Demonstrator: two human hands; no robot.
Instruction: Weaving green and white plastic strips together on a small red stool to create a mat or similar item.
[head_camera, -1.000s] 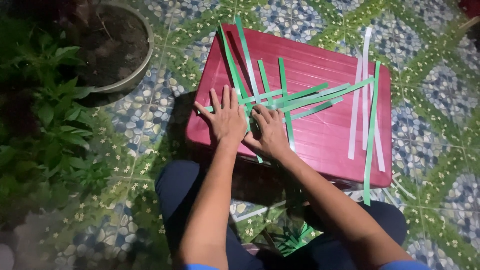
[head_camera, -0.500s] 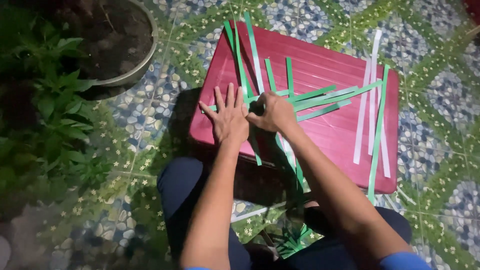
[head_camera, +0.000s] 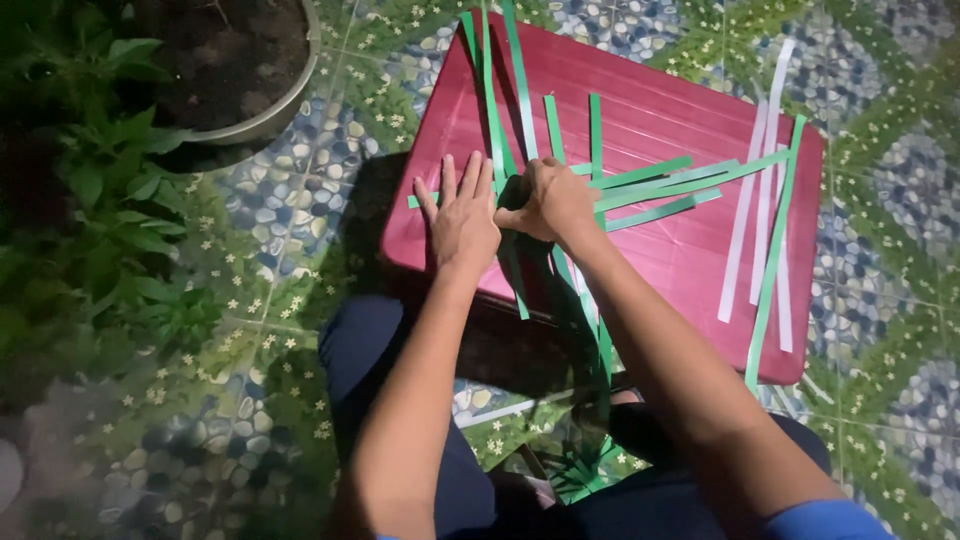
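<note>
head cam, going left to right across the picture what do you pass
leafy plant → round pot of soil → left hand flat on the red board → right hand closed on green strips → white strips

Surroundings: planter, foliage and tiled floor.
A round pot (head_camera: 262, 112) filled with dark soil sits at 11 o'clock; leafy green plants (head_camera: 105, 215) occupy the 9 o'clock edge. The floor (head_camera: 290, 215) shows blue pebble-pattern tiles with green bands carrying small white flowers, visible from 7 through 4 o'clock.
</note>
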